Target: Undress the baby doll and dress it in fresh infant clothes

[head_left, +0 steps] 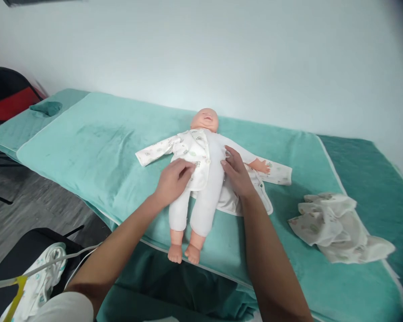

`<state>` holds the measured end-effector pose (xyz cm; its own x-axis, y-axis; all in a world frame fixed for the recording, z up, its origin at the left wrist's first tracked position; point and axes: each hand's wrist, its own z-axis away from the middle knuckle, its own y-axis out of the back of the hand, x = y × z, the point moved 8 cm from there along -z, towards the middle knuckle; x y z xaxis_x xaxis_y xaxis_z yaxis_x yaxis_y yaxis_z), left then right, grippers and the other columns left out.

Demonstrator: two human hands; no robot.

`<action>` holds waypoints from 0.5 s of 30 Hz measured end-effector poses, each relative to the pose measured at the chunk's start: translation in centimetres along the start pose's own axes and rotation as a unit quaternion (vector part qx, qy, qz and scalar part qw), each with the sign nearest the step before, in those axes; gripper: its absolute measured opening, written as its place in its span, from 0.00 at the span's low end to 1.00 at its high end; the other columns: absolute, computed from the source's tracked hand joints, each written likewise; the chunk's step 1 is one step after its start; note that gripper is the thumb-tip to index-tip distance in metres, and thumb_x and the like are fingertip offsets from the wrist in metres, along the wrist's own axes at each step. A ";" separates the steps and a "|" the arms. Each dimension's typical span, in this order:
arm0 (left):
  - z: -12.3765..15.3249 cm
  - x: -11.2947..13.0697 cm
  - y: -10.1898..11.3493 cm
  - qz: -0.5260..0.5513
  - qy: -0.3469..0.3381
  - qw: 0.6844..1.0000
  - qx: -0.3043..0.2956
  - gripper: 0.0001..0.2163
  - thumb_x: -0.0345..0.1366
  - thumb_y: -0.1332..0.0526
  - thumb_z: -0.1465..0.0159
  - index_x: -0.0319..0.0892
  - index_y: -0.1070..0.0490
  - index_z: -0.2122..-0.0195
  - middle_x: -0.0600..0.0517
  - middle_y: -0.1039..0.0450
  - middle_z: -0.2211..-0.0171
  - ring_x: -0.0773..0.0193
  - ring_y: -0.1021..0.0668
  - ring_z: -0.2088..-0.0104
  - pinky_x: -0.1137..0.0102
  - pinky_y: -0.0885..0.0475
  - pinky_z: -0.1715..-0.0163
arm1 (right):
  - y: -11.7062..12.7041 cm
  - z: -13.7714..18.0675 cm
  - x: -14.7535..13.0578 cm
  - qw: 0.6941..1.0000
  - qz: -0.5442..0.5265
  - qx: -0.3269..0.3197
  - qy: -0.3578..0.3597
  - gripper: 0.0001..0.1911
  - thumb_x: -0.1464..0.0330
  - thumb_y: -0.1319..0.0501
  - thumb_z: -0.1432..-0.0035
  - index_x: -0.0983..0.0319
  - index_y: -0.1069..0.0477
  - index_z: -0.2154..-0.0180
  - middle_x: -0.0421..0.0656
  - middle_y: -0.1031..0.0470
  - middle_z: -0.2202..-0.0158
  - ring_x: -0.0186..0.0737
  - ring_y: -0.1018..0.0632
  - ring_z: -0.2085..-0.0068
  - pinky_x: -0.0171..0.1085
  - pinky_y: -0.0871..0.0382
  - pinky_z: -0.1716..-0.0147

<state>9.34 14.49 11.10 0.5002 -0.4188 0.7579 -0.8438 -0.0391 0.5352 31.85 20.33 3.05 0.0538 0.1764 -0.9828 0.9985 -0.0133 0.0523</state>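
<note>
A baby doll with a white cloth body lies on its back, its feet toward me. A patterned white baby shirt covers the left-hand side of its chest, with that sleeve stretched out flat. The other front panel lies spread under and beside the body, and the doll's orange hand rests on the right-hand sleeve. My left hand is closed in a pinch on the shirt front near the doll's waist. At the doll's other side, my right hand has thumb and forefinger apart, its fingertips touching the body.
A green padded bed runs along a pale wall. Crumpled white patterned cloth lies on it at the right. A black chair at lower left holds folded cloth, with a pale cord crossing it. Another chair stands farther left.
</note>
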 end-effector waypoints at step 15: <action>-1.7 -16.4 9.4 -0.441 0.112 0.890 -0.007 0.27 0.29 0.56 0.29 0.36 0.40 0.29 0.39 0.37 0.29 0.45 0.32 0.32 0.50 0.37 0.35 | 0.4 0.3 -0.2 0.997 0.072 0.026 -0.001 0.34 0.48 0.37 0.40 0.52 0.35 0.36 0.39 0.35 0.66 0.42 0.30 0.64 0.47 0.27 0.56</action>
<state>-6.47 22.53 4.32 0.9948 -0.0396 0.0943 -0.1013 -0.2515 0.9625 32.26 19.96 3.17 0.1975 0.1662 -0.9661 0.9787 -0.0891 0.1847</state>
